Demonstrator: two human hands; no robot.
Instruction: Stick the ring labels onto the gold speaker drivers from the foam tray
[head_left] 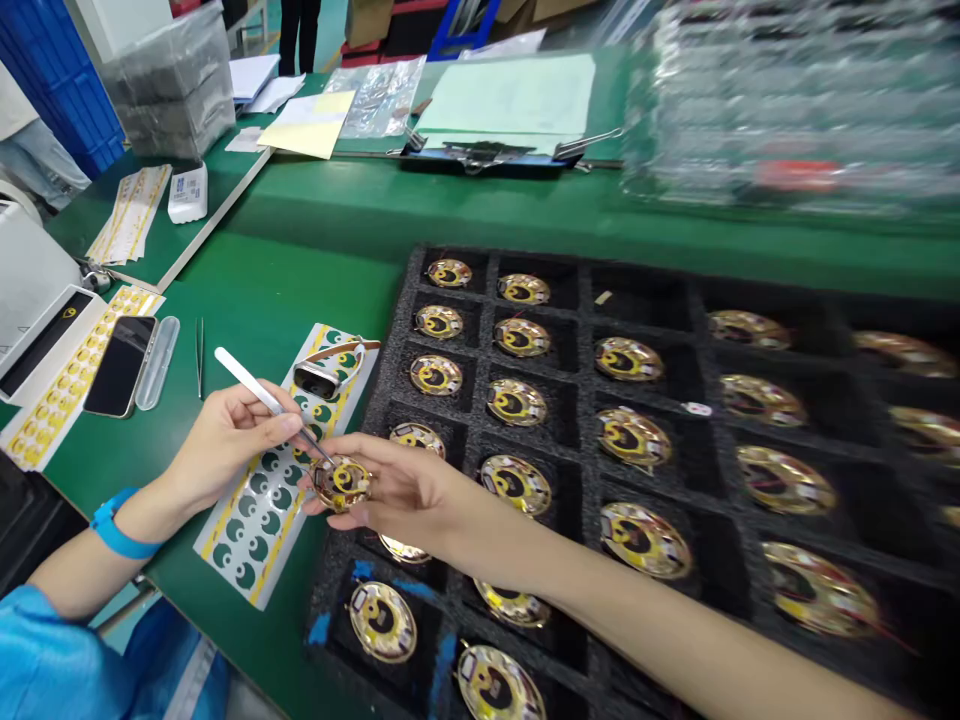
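Observation:
My left hand (238,440), with a blue band at the wrist, is closed on white-handled tweezers (251,385). Their dark tip touches or almost touches a round gold watch-like part (343,484). That part is pinched in the fingers of my right hand (397,485), which reaches in from the right over a black foam tray (405,335). Beneath the hands lies a sheet of dark green stickers (259,500), with a small watch-like item with a brown strap (319,378) on its upper end. More gold parts (382,622) sit in the tray's compartments; my right arm hides some.
Left on the green table are a second pair of tweezers (199,358), a clear case (158,362), a phone (121,366) and a yellow sticker sheet (67,385). Behind stand a clipboard (510,100), blurred clear plastic trays (795,120) and a clear bin (172,90).

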